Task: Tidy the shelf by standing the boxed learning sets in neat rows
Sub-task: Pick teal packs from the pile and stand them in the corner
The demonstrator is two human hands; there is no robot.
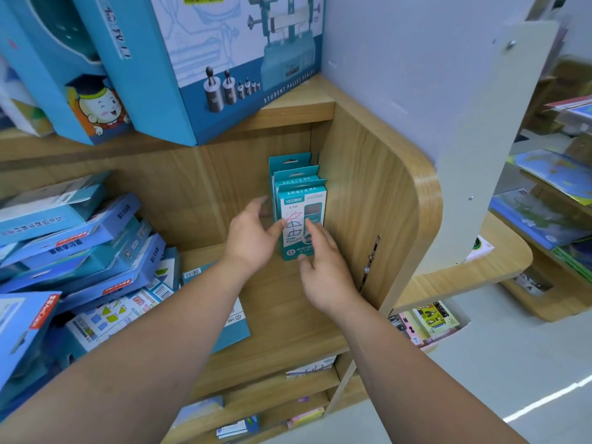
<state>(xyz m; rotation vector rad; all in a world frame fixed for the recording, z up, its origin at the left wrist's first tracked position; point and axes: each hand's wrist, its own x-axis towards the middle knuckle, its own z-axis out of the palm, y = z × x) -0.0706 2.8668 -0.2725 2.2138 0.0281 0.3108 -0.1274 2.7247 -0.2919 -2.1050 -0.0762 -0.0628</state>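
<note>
Teal boxed learning sets [296, 177] stand upright in a short row, one behind another, in the rear right corner of the wooden shelf [288, 302], just beside its side panel [362, 193]. The front box [302, 203] faces outward and shows printed geometric figures.

The left hand [253, 238] is at the left side of the row. Its thumb touches the left edge of the front box, and its fingers [261, 203] are extended and relaxed alongside the boxes; they grip nothing. The right hand [323, 270] is in front of the row. Its straight fingers [315, 229] lie against the front face of the front box and its thumb is near the bottom edge; it does not grip the box.

A flat teal box [234, 325] lies on the shelf under the left forearm. A disordered heap of blue boxes [80, 251] fills the left part of the shelf. A large blue carton [224, 59] picturing a balance and weights stands on the shelf above.
</note>
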